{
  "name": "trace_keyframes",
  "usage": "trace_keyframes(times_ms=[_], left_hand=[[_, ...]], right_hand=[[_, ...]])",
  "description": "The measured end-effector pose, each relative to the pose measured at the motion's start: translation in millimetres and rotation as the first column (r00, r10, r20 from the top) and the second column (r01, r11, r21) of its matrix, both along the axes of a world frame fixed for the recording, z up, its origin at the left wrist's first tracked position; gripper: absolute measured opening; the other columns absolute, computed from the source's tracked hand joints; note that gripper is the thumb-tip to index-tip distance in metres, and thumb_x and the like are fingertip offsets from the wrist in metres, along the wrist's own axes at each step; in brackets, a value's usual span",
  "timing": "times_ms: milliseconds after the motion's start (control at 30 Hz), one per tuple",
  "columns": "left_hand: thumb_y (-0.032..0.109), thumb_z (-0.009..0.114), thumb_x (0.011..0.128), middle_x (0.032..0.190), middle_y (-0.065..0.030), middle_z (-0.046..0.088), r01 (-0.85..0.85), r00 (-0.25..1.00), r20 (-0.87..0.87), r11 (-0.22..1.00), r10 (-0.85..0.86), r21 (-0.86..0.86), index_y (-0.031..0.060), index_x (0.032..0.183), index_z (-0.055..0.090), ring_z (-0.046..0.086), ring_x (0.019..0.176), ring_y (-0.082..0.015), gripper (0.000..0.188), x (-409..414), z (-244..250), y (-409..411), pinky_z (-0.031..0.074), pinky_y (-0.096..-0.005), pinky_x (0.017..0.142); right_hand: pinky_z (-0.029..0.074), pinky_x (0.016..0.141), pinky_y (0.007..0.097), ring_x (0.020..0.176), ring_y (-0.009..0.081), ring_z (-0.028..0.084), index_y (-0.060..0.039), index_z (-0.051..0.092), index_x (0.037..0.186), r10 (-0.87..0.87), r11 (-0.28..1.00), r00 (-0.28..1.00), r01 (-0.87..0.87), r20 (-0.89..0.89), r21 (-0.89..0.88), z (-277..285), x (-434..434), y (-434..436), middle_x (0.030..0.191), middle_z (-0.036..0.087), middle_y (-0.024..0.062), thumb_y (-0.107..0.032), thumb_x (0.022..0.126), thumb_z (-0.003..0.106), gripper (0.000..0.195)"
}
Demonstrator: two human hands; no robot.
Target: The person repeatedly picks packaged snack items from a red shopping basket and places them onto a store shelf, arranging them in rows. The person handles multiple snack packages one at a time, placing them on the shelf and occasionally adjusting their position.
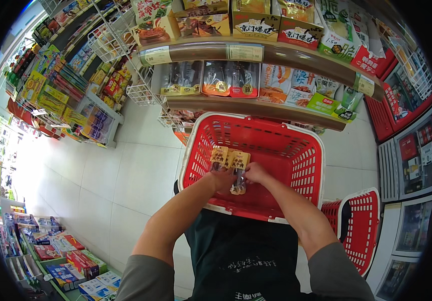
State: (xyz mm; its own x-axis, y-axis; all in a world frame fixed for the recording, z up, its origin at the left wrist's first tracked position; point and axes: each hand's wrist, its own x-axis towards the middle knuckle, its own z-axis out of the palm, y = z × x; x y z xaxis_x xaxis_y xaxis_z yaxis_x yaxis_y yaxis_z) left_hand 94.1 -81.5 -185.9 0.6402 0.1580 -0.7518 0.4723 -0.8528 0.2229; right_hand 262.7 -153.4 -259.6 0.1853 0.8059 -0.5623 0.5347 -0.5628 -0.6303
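A red plastic shopping basket (272, 201) with a pale rim is in front of my body, below the snack shelves. Several slim snack packets in gold and clear plastic are in its left half, side by side and partly overlapping. My left hand (225, 180) grips the lower part of the left packet (219, 155) and reaches the edge of the one beside it; its fingers are partly hidden. With bent fingers, my right hand (256, 173) pinches the right edge of the front packet (240, 161).
Snack shelves (295, 52) curve across the top, with wire side baskets (140, 95) on their left. A second red basket (361, 225) stands at lower right, near glass-fronted cabinets (413, 225). Boxed goods (82, 263) fill a lower-left display. Another stocked rack (63, 99) stands at upper left.
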Motion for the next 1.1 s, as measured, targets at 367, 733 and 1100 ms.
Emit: trace_keyframes(times_ms=[367, 733, 1100], left_hand=[[0.038, 0.069, 0.084, 0.159, -0.0229, 0.027, 0.020, 0.995, 0.098, 0.999, -0.023, 0.037, 0.0159, 0.151, 0.039, 0.032, 0.144, -0.0439, 0.077, 0.2, 11.5, -4.9, 0.034, -0.0517, 0.116], [0.016, 0.068, 0.091, 0.101, -0.0168, 0.072, -0.463, 0.448, 0.794, 0.867, 0.410, -0.187, 0.0025, 0.110, 0.069, 0.071, 0.093, -0.0295, 0.024, -56.9, 151.1, 42.0, 0.055, -0.0382, 0.084], [0.014, 0.069, 0.086, 0.097, -0.0187, 0.072, -0.776, 0.170, 0.964, 0.631, 0.204, 0.003, -0.0029, 0.118, 0.062, 0.071, 0.091, -0.0314, 0.037, -56.4, 216.1, 155.5, 0.056, -0.0389, 0.082]], right_hand=[[0.054, 0.079, 0.0355, 0.087, 0.0227, 0.069, -0.0010, 0.071, 0.110, -0.016, 0.993, 0.997, 0.025, -0.075, 0.116, -30.2, 5.1, -3.1, 0.097, 0.073, 0.0144, -0.025, 0.082, 0.076, 0.037], [0.055, 0.075, 0.0405, 0.086, 0.0321, 0.070, 0.0009, 0.069, 0.103, 0.281, 0.790, 0.960, -0.238, 0.011, 0.565, 142.8, -16.7, 15.6, 0.092, 0.073, 0.0164, -0.017, 0.088, 0.066, 0.024], [0.019, 0.121, 0.0494, 0.131, 0.0354, 0.048, 0.0067, 0.062, 0.116, -0.161, 0.353, 0.494, -0.780, 0.854, 0.517, 283.2, -68.7, 122.0, 0.123, 0.064, 0.0189, -0.016, 0.086, 0.060, 0.038]])
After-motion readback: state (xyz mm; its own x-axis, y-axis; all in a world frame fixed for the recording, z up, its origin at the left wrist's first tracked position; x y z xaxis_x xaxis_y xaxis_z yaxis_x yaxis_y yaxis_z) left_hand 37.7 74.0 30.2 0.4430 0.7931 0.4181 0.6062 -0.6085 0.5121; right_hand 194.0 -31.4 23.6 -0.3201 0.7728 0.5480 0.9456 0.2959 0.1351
